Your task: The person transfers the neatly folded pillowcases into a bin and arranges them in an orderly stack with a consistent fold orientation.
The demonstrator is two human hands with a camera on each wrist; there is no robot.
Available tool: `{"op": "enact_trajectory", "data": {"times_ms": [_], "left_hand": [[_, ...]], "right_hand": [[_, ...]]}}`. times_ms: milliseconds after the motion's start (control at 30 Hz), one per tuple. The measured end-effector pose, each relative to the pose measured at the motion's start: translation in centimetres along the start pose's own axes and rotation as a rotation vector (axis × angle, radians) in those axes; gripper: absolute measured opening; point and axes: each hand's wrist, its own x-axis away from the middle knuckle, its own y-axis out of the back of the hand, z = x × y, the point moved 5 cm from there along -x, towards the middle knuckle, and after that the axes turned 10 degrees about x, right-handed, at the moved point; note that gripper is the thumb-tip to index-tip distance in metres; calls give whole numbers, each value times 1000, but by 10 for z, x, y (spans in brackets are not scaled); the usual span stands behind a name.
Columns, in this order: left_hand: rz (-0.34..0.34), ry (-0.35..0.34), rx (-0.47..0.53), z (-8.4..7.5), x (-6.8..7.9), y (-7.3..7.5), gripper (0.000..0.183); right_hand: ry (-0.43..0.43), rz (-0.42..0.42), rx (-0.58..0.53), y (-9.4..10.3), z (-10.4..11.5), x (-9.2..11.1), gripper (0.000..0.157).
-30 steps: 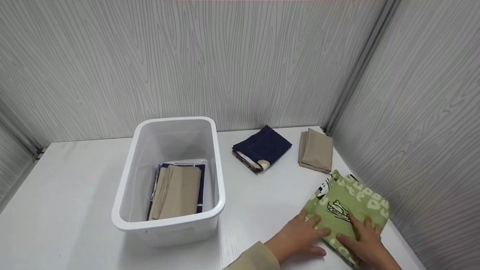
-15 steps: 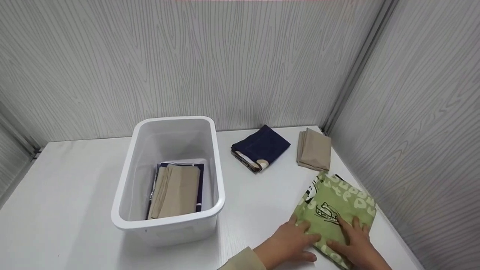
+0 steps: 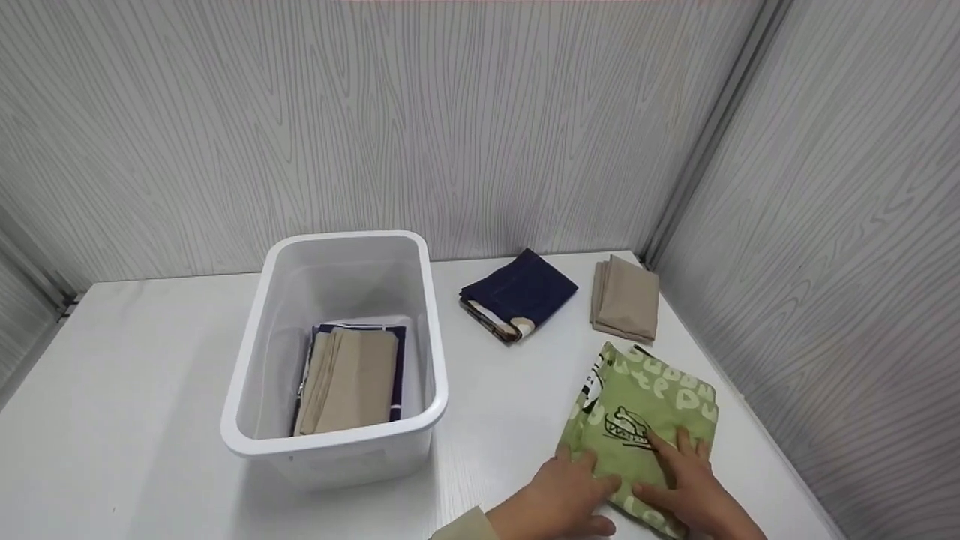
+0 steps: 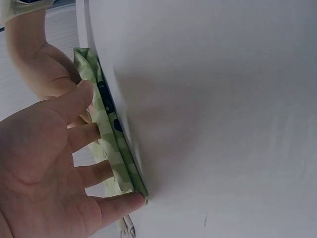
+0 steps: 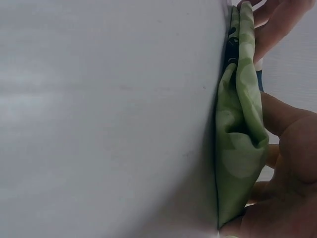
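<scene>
A folded green printed cloth (image 3: 626,390), with pale lettering and a black line drawing, lies on the white table at the right in the head view. My left hand (image 3: 562,491) touches its left edge with spread fingers. Flat on its near right part rests my right hand (image 3: 694,487). From the left wrist, the straight fingers (image 4: 94,174) meet the side of the layered green folds (image 4: 116,153). The right wrist view has the cloth's thick folded side (image 5: 241,129) against the table, fingers beside it. Neither hand curls round the cloth.
A white plastic bin (image 3: 435,360) stands left of the hands, holding a folded beige cloth (image 3: 360,382) over a navy one. Farther back on the table lie a folded navy cloth (image 3: 521,289) and a folded beige cloth (image 3: 628,300). Grey wood-grain panels (image 3: 375,127) enclose the back and sides.
Both hands have slid the green cloth to the left across the table, keeping their places on it. The bin and the other cloths have stayed where they were.
</scene>
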Motion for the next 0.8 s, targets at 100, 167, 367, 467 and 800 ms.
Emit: {"op": "enact_trajectory", "data": {"times_ms": [100, 167, 367, 467, 800], "left_hand": [[0, 14, -14, 0, 4, 1, 53], [5, 14, -24, 0, 6, 1, 52], [25, 7, -15, 2, 13, 3, 49], [10, 1, -21, 2, 16, 4, 50], [49, 73, 14, 9, 20, 1, 49]], "right_hand": [[6, 0, 12, -1, 4, -2, 94], [8, 0, 12, -3, 7, -3, 94], [28, -5, 20, -6, 16, -6, 96], [36, -5, 19, -6, 20, -8, 97], [97, 30, -33, -8, 34, -16, 96]]}}
